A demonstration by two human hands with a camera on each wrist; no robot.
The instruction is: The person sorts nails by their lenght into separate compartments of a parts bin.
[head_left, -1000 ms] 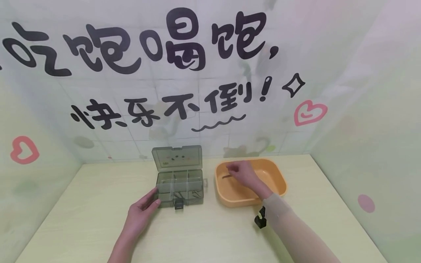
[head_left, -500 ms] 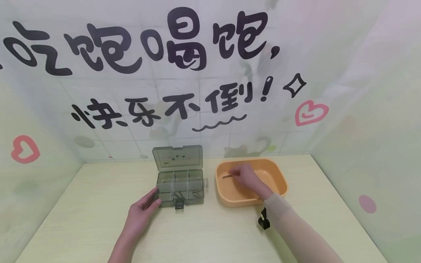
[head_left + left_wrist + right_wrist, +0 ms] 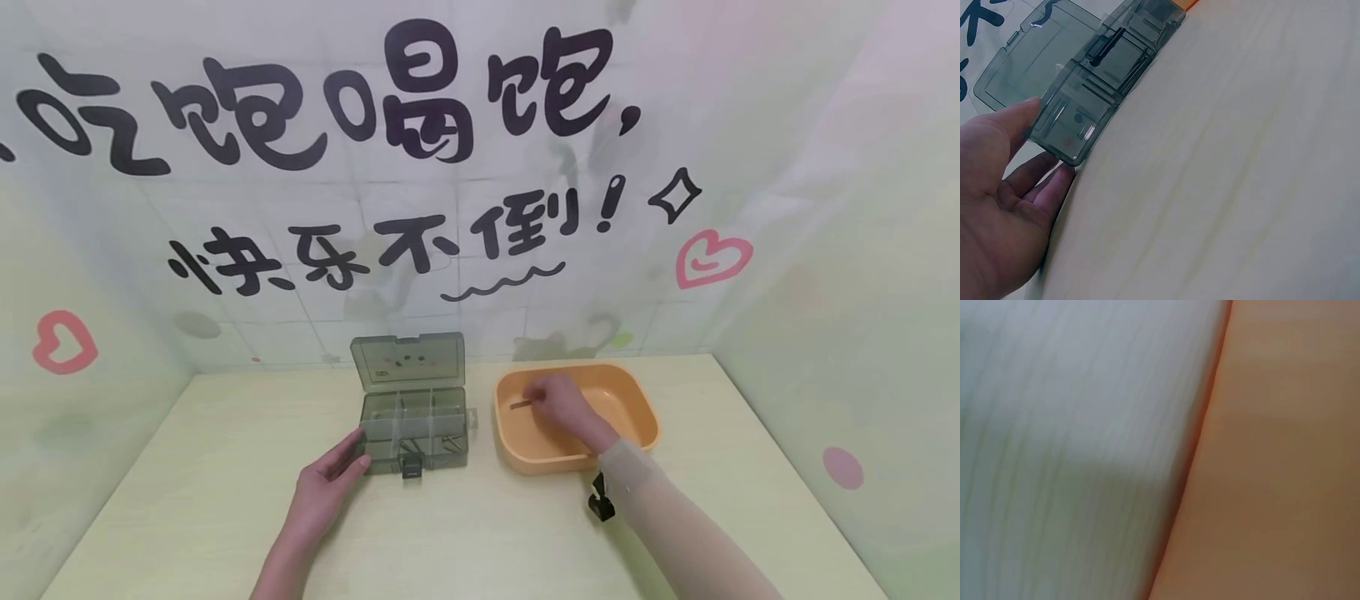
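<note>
My right fingers curl by the rod, hold unclear; it runs left-right, visible end leftward; my left fingers grip the box.

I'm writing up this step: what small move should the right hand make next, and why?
Probably secure and lift the thin dark piece: the right hand is at its end inside the orange tray, though its grip is unclear, and the left hand holds the open box.
</note>
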